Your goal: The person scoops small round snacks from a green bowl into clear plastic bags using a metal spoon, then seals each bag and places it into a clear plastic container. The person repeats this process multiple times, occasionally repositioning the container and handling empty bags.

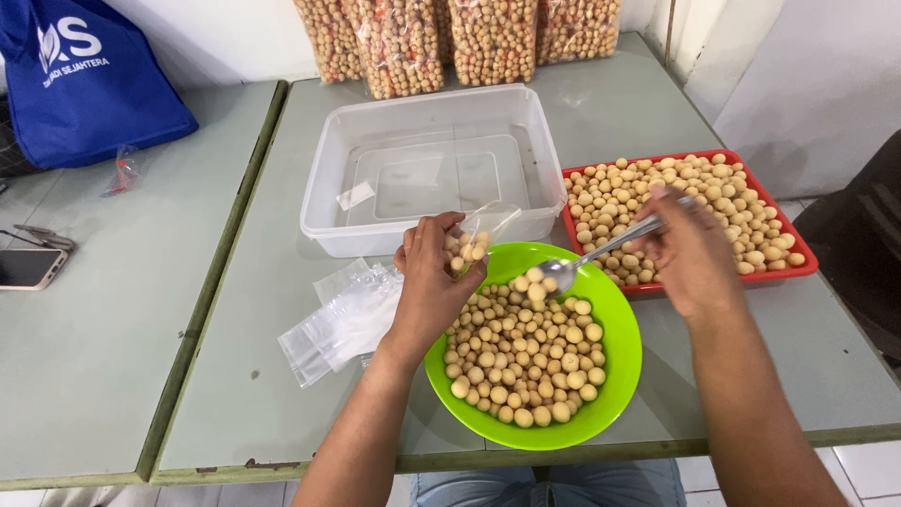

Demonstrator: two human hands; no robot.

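A phone lay at the far left of the surface, below a blue bag. Further right, a stack of empty clear bags rested just beside the left hand, which was closed around a small clear bag partly filled with round tan snack balls, held over the green bowl of the same balls. The right hand gripped a metal spoon carrying balls near the bag's mouth. A red tray of balls sat rightmost.
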